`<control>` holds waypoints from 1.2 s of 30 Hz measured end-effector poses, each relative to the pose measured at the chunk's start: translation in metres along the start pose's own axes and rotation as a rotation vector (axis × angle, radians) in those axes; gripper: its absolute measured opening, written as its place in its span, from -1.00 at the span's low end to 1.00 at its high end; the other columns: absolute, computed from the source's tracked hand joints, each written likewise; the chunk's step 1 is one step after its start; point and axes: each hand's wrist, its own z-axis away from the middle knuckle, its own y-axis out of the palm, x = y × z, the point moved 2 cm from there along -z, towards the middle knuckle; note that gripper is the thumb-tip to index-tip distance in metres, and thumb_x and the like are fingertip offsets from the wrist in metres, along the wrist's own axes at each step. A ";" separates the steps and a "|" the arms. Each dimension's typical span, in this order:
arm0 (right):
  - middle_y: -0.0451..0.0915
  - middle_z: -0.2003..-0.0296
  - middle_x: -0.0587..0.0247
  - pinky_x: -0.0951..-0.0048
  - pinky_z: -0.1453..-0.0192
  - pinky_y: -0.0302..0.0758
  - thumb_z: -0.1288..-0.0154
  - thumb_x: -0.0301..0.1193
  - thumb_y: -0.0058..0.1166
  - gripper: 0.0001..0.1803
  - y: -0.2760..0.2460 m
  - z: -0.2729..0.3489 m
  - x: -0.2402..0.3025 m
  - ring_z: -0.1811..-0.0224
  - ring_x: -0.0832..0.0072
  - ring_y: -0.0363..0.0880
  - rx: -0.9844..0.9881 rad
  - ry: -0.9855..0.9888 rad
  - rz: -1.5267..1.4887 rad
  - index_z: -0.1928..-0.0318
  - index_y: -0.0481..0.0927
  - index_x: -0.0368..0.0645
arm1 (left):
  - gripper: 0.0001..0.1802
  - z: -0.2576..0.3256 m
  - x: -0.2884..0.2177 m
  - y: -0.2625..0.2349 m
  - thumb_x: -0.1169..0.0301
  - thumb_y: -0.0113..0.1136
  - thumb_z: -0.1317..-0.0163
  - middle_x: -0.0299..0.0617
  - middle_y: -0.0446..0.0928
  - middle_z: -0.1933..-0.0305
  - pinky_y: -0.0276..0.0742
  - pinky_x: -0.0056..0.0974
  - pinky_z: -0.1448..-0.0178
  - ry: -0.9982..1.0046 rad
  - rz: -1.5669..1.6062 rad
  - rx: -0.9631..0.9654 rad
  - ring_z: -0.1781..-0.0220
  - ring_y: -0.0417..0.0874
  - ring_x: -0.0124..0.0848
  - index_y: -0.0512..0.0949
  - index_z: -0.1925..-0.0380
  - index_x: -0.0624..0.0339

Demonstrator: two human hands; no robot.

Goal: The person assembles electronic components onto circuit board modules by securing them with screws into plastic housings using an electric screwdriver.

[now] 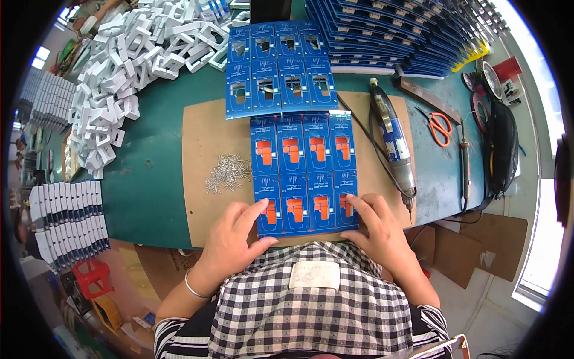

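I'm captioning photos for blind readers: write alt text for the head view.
A person's left hand and right hand touch a rectangular blue panel with orange-filled openings on a brown board. Small silvery metal pieces lie left of the panel, a blue-and-grey power screwdriver right.

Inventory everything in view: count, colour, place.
Near circuit board: one, blue and orange, centre
Far circuit board: one, blue, behind it
Stacked boards: many, blue, top right
Plastic frames: many, white, upper left
Metal pins: many, silver, left of centre
Sheet: one, brown, beneath pins
Power screwdriver: one, blue and silver, right
Scissors: one, orange-handled, right
Soldering iron: one, dark, right
Pouch: one, black, far right
Worktop: one, green, underneath
Apron: one, black-white checked, bottom
Left hand: one, bare, board's left
Right hand: one, bare, board's right
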 end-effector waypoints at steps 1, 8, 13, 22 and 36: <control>0.44 0.04 0.04 0.21 0.01 0.50 0.01 -0.44 0.37 -0.30 -0.003 0.000 0.000 0.07 0.12 0.52 0.003 -0.008 0.001 -0.20 0.42 -0.19 | -0.26 0.001 0.001 -0.001 0.23 0.45 0.00 -0.07 0.46 0.12 0.54 -0.18 0.19 0.017 0.005 -0.002 0.25 0.56 -0.19 0.41 -0.21 0.14; 0.50 0.06 0.01 0.20 -0.05 0.43 -0.06 -0.41 0.32 -0.42 -0.052 -0.017 -0.021 0.05 0.07 0.49 -0.487 0.031 0.353 -0.12 0.47 -0.26 | -0.42 -0.009 0.017 -0.048 0.37 0.40 -0.02 -0.09 0.51 0.14 0.54 -0.18 0.16 -0.033 -0.033 -0.201 0.21 0.56 -0.16 0.49 -0.11 0.16; 0.49 0.07 -0.09 0.14 -0.01 0.45 -0.15 -0.27 0.27 -0.40 -0.061 -0.054 -0.036 0.06 -0.06 0.50 -0.349 0.267 0.413 -0.15 0.41 -0.25 | -0.69 -0.040 0.035 -0.053 0.52 0.30 -0.06 -0.12 0.51 0.22 0.51 -0.18 0.14 0.102 -0.289 -0.293 0.22 0.56 -0.16 0.59 0.13 0.18; 0.56 0.10 -0.04 0.28 -0.02 0.45 -0.09 -0.29 0.21 -0.33 -0.064 -0.075 -0.074 0.10 0.17 0.56 -0.260 0.366 0.056 -0.20 0.35 -0.30 | -0.87 -0.045 0.047 -0.055 0.51 0.30 -0.07 -0.19 0.53 0.33 0.53 -0.17 0.26 0.071 -0.216 -0.190 0.33 0.59 -0.17 0.58 0.35 0.17; 0.54 0.22 0.09 0.32 0.16 0.61 -0.25 -0.33 0.10 -0.60 -0.110 -0.044 -0.041 0.29 0.24 0.62 -0.540 -0.048 -1.255 -0.02 0.37 -0.26 | -0.88 -0.037 0.051 -0.060 0.65 0.22 -0.05 -0.13 0.52 0.44 0.47 -0.29 0.37 -0.117 -0.069 -0.336 0.49 0.55 -0.31 0.52 0.40 0.27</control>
